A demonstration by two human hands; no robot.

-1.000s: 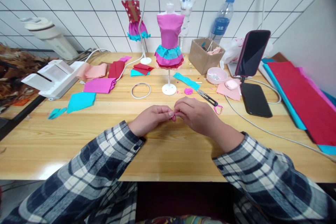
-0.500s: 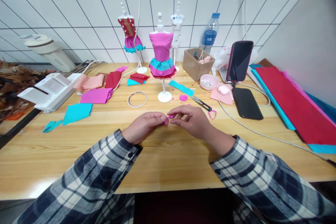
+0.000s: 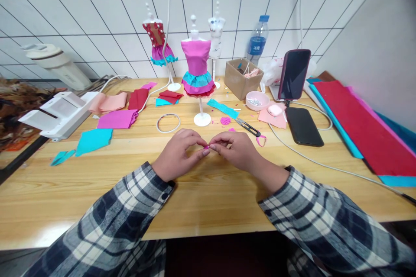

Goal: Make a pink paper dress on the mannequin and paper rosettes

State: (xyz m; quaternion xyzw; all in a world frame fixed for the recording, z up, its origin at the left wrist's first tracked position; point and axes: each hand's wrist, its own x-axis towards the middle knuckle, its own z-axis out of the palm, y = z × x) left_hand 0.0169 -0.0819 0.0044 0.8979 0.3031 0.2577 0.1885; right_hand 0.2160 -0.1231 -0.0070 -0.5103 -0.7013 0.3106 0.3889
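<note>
Between the fingertips of both hands is a tiny magenta scrap [image 3: 207,147], mostly hidden; it looks like crepe paper or cloth. My left hand [image 3: 182,152] pinches it with thumb and index finger. From the other side, my right hand [image 3: 235,149] also pinches it, and the fingertips of the two hands meet. Just beyond them lie a pleated magenta disc [image 3: 225,120], a magenta loop of strip [image 3: 261,140] and black-handled thread snips [image 3: 248,127]. A small dress form [image 3: 196,58] in a magenta top with a turquoise, magenta and red ruffled skirt stands behind.
Two more dress forms stand behind, one in red [image 3: 156,34], one in white [image 3: 216,30]. At right are a cardboard box [image 3: 238,82], a pink bowl [image 3: 256,104], phones [image 3: 304,126] and a cable. A white ring [image 3: 168,132] and folded sheets [image 3: 117,119] lie left.
My left fingers have shifted from a flatter hold to a raised, arched pinch. My right fingertips have come in against the left ones, covering most of the magenta scrap. The view has shifted slightly.
</note>
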